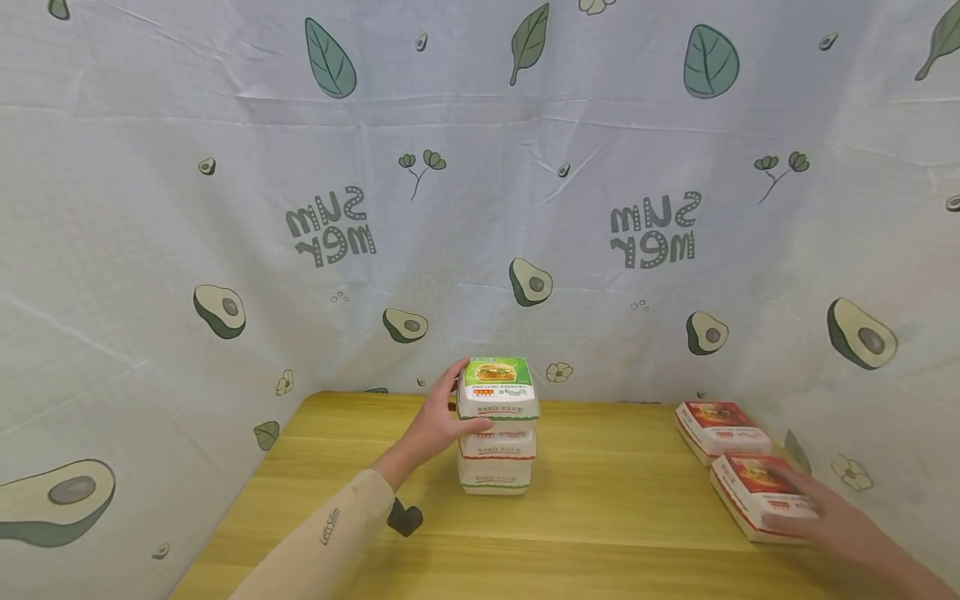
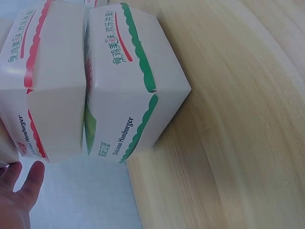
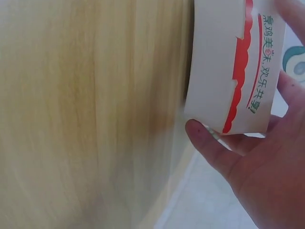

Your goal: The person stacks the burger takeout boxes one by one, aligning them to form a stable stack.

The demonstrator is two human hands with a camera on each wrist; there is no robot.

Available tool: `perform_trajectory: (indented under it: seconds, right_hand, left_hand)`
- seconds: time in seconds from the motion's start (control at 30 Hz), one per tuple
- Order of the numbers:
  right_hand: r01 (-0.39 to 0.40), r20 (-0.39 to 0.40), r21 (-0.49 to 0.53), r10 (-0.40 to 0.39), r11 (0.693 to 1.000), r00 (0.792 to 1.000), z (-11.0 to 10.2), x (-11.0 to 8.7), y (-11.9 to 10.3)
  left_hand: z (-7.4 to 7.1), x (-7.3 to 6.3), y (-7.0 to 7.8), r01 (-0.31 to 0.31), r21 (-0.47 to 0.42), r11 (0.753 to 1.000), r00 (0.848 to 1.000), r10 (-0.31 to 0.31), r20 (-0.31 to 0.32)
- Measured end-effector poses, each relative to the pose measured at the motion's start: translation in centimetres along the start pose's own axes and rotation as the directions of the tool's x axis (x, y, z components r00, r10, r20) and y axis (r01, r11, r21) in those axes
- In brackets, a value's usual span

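In the head view, three burger boxes stand stacked mid-table. My left hand (image 1: 438,418) grips the top one, a green-lidded burger box (image 1: 498,400), thumb across its front and fingers at its left side. Beneath it are a red-trimmed box (image 1: 498,447) and a green-trimmed box (image 1: 495,478), both large in the left wrist view. At the right, my right hand (image 1: 828,521) holds the nearer red-lidded burger box (image 1: 750,477) by its right end. The right wrist view has fingers around that box's end, one fingertip (image 3: 195,128) at its lower corner.
Another red-lidded box (image 1: 720,423) lies just behind the one in my right hand. A printed cloth (image 1: 465,217) hangs behind the wooden table (image 1: 615,492) and along its sides. Beside my left sleeve (image 1: 330,533) shows a dark heart shape (image 1: 405,518).
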State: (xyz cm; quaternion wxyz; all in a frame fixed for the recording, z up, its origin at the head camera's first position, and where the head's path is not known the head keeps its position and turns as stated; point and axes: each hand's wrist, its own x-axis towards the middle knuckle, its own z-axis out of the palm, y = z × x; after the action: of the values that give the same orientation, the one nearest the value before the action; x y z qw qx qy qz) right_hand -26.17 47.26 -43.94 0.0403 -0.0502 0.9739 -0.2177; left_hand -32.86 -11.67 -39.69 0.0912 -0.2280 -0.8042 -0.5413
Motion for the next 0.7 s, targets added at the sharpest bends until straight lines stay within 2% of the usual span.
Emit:
perform_trajectory:
  seconds: [0.13,0.37,0.6,0.7]
  right_hand:
    - [-0.025,0.018,0.031,0.024,0.999,1.000,0.1,-0.2,-0.2]
    - [0.033,-0.087,-0.002,-0.033,0.999,0.996,0.8,-0.6,-0.2]
    - [-0.089,-0.010,0.003,0.089,0.996,0.996,0.7,-1.2,-0.6]
    - [-0.090,-0.010,-0.003,0.090,0.996,0.996,0.7,-1.5,-0.6]
  left_hand:
    - [0.0,0.0,0.0,-0.003,-0.007,1.000,1.000,0.003,0.003]
    - [0.0,0.0,-0.1,0.000,-0.009,1.000,1.000,0.000,0.002]
    - [0.1,0.0,-0.3,-0.012,0.006,1.000,1.000,0.012,-0.005]
    - [0.4,0.1,-0.5,-0.018,0.005,1.000,1.000,0.018,-0.001]
